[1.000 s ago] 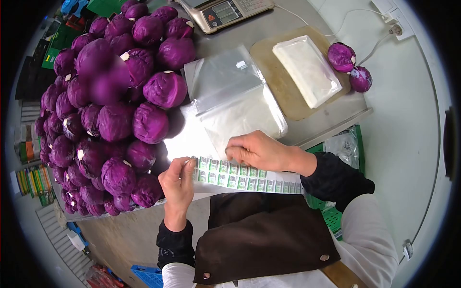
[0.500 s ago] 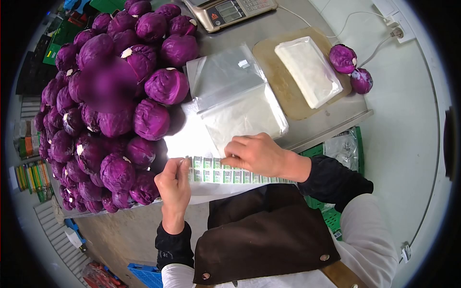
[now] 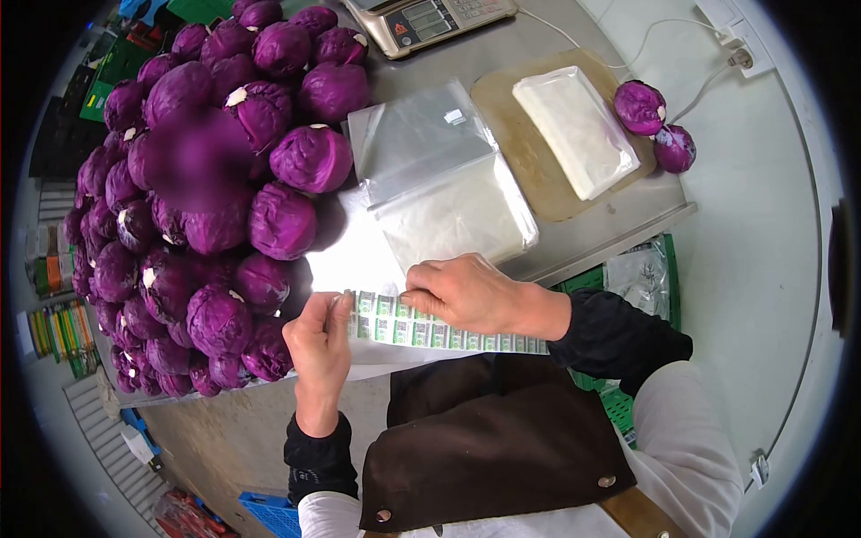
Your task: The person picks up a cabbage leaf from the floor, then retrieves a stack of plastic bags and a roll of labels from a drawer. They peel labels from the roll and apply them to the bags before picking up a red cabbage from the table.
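A sheet of small green-and-white labels (image 3: 439, 335) stretches across the table's near edge, in front of the apron. My left hand (image 3: 316, 345) pinches its left end between thumb and fingers. Over the sheet's upper edge, my right hand (image 3: 471, 291) is closed, thumb and fingertips pressed together at the labels; whether a single label is between them is hidden. Just beyond my right hand lies a stack of clear plastic bags (image 3: 453, 211). Red cabbages (image 3: 220, 321) are heaped to the left of my left hand.
A digital scale (image 3: 430, 25) stands at the back. On the right, a tan cutting board (image 3: 502, 103) bears a pack of clear bags (image 3: 578, 134), with two small cabbages (image 3: 640, 108) beside it. Green crates (image 3: 619, 408) sit below the table's right edge.
My right hand has shifted a little to the left along the label sheet. My left hand, still pinching the sheet's end, has also moved slightly left.
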Available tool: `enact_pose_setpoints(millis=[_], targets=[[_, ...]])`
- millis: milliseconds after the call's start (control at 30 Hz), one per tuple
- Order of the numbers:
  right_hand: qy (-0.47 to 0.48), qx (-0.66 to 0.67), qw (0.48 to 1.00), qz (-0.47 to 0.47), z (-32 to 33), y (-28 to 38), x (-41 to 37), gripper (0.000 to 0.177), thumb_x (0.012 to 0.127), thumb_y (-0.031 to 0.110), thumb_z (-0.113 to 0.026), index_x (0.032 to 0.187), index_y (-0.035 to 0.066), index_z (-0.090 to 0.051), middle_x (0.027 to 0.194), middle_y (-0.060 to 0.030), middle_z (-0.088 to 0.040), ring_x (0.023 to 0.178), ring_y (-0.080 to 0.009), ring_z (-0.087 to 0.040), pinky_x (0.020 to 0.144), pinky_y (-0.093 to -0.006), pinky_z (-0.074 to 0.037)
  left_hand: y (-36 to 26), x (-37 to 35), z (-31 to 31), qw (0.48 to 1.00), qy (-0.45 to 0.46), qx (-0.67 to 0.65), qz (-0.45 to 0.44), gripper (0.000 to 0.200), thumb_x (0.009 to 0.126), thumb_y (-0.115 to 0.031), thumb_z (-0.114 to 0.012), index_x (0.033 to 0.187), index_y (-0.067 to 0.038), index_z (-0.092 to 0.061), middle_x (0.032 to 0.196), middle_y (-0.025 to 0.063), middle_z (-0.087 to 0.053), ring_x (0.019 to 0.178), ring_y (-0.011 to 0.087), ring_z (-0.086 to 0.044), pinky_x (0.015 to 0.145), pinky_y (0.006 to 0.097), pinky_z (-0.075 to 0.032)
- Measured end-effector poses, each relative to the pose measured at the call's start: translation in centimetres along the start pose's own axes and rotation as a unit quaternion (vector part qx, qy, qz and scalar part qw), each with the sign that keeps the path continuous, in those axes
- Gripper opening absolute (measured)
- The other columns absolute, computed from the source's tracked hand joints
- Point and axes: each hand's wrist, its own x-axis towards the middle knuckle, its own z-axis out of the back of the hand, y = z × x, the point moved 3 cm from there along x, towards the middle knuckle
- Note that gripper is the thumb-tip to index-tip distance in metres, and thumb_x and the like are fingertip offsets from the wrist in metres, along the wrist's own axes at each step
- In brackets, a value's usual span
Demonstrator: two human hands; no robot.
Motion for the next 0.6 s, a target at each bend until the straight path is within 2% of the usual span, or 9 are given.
enact_pose_setpoints(millis=[167,233,267,333,367,433,500,567,600], targets=[[-0.007,0.002,1.0,0.015,-1.1,-0.6,0.5,0.02,0.086,0.023,-0.058,0.084,0.004,-0.054,0.076,-0.0123,-0.059,0.068,-0.0332,-0.058,0.061,-0.0408,-0.045,0.6,0.3,0.3,1.0,0.014,0.007,0.021,0.01,0.085,-0.006,-0.062,0.081,0.003,-0.059,0.056,0.0044,-0.052,0.054,0.0046,-0.042,0.049,0.0216,-0.036],[-0.067,-0.064,0.992,0.089,-1.6,-0.6,0.6,0.023,0.085,0.026,-0.058,0.08,0.004,-0.05,0.073,-0.0113,-0.059,0.063,-0.0313,-0.059,0.055,-0.0394,-0.046,1.1,0.5,0.3,0.998,0.031,0.018,0.055,0.012,0.086,-0.007,-0.06,0.081,0.003,-0.059,0.054,0.0044,-0.049,0.052,0.0051,-0.04,0.048,0.0221,-0.035],[-0.066,-0.065,0.992,0.088,-2.0,-0.8,0.7,0.023,0.085,0.026,-0.058,0.08,0.004,-0.05,0.073,-0.0113,-0.059,0.063,-0.0313,-0.059,0.055,-0.0394,-0.046,1.3,0.7,0.3,0.998,0.031,0.017,0.055,0.012,0.086,-0.007,-0.06,0.081,0.003,-0.059,0.054,0.0044,-0.049,0.052,0.0051,-0.04,0.048,0.0221,-0.035],[-0.1,-0.128,0.978,0.129,-2.3,-0.8,0.7,0.019,0.083,0.021,-0.06,0.079,0.005,-0.051,0.072,-0.0092,-0.058,0.06,-0.0294,-0.059,0.052,-0.0366,-0.046,2.6,0.9,0.0,0.989,0.067,0.025,0.127,0.014,0.087,-0.009,-0.058,0.081,0.003,-0.06,0.065,-0.0028,-0.054,0.061,0.0033,-0.044,0.055,0.0196,-0.037],[-0.101,-0.129,0.978,0.127,-2.0,-0.8,0.7,0.019,0.083,0.021,-0.06,0.079,0.005,-0.051,0.072,-0.0092,-0.058,0.06,-0.0294,-0.059,0.052,-0.0366,-0.046,3.4,1.0,-0.2,0.989,0.068,0.023,0.126,0.014,0.087,-0.009,-0.058,0.081,0.003,-0.06,0.065,-0.0028,-0.054,0.061,0.0033,-0.044,0.055,0.0196,-0.037],[-0.196,0.026,0.973,0.12,-0.2,-0.8,0.3,0.011,0.084,0.013,-0.06,0.085,0.004,-0.055,0.07,-0.0047,-0.057,0.058,-0.0176,-0.057,0.053,-0.0296,-0.044,5.7,1.1,-0.8,0.984,0.058,-0.114,0.126,0.015,0.089,-0.011,-0.057,0.083,0.003,-0.059,0.067,-0.002,-0.053,0.065,0.0044,-0.044,0.059,0.02,-0.037],[-0.285,0.16,0.943,-0.059,1.7,-2.3,-0.8,0.013,0.088,0.016,-0.057,0.084,0.004,-0.056,0.068,-0.0029,-0.054,0.056,-0.0106,-0.051,0.053,-0.0266,-0.042,7.8,1.2,-0.4,0.966,0.071,-0.198,0.152,0.012,0.09,-0.01,-0.054,0.092,0.0,-0.061,0.078,-0.0043,-0.056,0.074,0.0039,-0.046,0.066,0.0188,-0.038],[-0.416,0.199,0.884,-0.075,3.4,-6.3,-1.6,0.016,0.089,0.018,-0.057,0.086,0.002,-0.058,0.067,0.0005,-0.052,0.06,-0.0053,-0.045,0.054,-0.023,-0.04,8.3,1.7,0.3,0.951,0.039,-0.261,0.163,0.012,0.09,-0.008,-0.054,0.094,0.001,-0.061,0.08,-0.004,-0.057,0.076,0.0041,-0.048,0.069,0.0188,-0.038],[-0.415,0.245,0.865,-0.141,4.3,-8.0,-2.4,0.018,0.089,0.019,-0.057,0.085,0.001,-0.058,0.068,0.0012,-0.053,0.06,-0.0052,-0.046,0.054,-0.0231,-0.04,9.3,1.7,0.5,0.934,0.022,-0.311,0.174,0.014,0.089,-0.006,-0.052,0.097,0.001,-0.061,0.082,-0.0023,-0.059,0.076,0.0048,-0.05,0.069,0.0183,-0.039]])
